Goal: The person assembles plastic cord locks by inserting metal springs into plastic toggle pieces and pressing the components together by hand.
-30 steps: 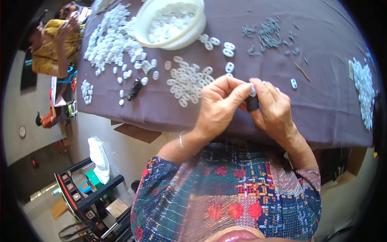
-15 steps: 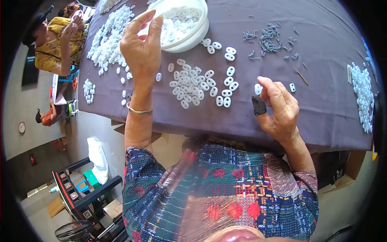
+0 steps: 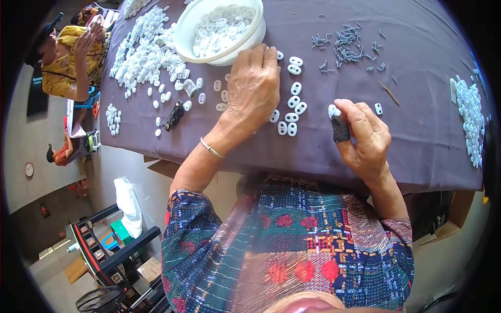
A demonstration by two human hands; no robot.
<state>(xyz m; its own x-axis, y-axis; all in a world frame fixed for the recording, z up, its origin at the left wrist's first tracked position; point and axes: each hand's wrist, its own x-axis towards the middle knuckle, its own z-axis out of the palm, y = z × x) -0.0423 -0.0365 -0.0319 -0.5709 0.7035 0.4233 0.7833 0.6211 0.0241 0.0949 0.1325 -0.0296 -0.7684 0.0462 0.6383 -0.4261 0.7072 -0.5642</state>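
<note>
Presently pinched a white two-holed piece in the right hand, thumb to forefinger, long axis unclear. Had the left hand, fingers bunched, near the bowl; could not tell whether holding anything. Saw loose white pieces on the desk between both hands, nearer the left, the front pair pointing lengthwise away from the body.

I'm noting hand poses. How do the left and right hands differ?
The left hand is back-up, fingers near the white bowl; the right hand pinches a white oval piece. The left hand has a bangle at its wrist; the right hand has a black wrap on its thumb. Both are over the purplish-brown tablecloth.
</note>
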